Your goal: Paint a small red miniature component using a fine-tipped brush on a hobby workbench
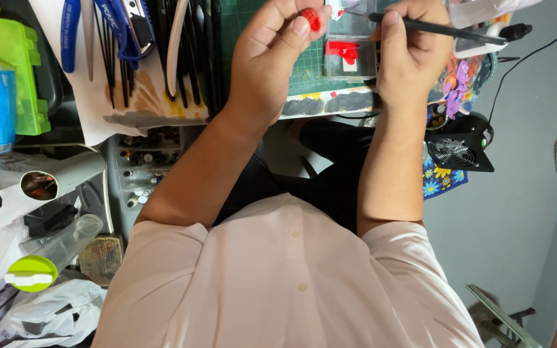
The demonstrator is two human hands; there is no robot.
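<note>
Red ridged piece (311, 19), half hidden, pinched in left hand (272, 58); right hand (410, 55) grips a thin black tool (446, 29).

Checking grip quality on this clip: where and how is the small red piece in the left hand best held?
Best by its edges, pinched from opposite sides between thumb and fingertips. The left hand holds the small red piece about that way now, at the fingertips with one face left bare. It is tiny and flattish, so an edge pinch probably keeps that face free for the thin black tool in the right hand.
</note>
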